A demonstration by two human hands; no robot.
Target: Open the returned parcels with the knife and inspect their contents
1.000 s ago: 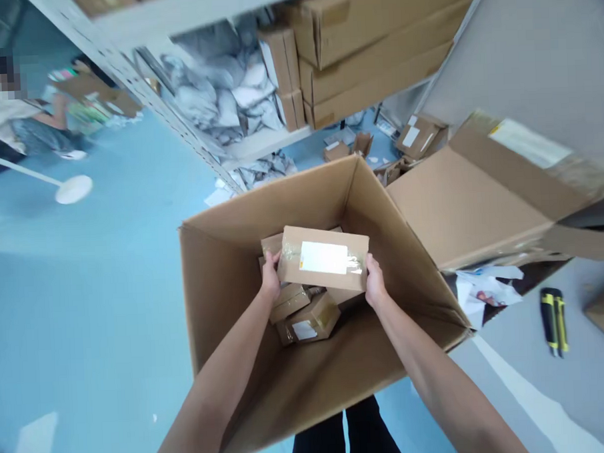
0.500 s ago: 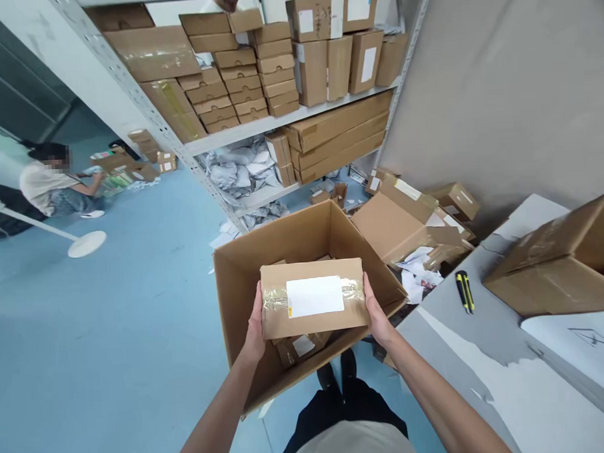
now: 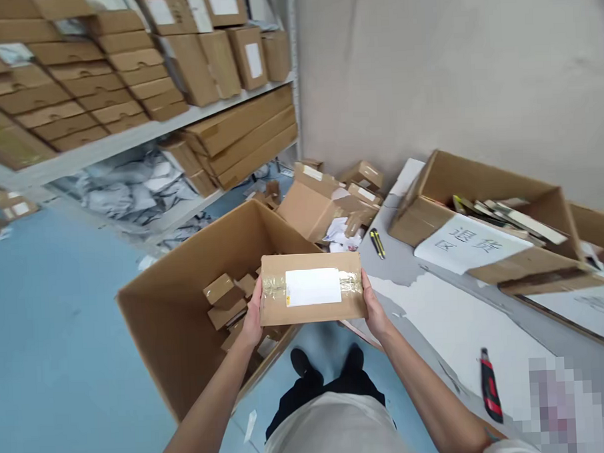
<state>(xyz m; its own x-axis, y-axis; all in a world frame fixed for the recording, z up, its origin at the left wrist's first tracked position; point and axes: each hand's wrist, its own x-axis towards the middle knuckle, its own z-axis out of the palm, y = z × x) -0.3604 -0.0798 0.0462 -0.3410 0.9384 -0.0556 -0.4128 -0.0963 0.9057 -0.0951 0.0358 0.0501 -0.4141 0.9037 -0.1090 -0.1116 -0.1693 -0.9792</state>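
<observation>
A taped cardboard box [image 3: 276,314] with a white label on its upper face is held level in front of me. My left hand [image 3: 253,315] grips its left end and my right hand [image 3: 374,310] its right end, fingers partly hidden behind it. Below and to the left stands a large open carton [image 3: 159,286]. Several small boxes [image 3: 225,300] lie inside it, partly covered by my left arm and the held box.
On the right, a worktable [image 3: 411,322] bears a yellow cutter [image 3: 377,243], a red-and-black cutter [image 3: 490,386] and an open box of books [image 3: 484,172]. Shelves [image 3: 142,136] with stacked boxes stand at upper left. Opened cartons [image 3: 306,206] and paper lie beyond the carton.
My view has swung right, bringing more of the worktable into sight; the other person has left the view. The held box is now over the carton's right edge, still between both hands.
</observation>
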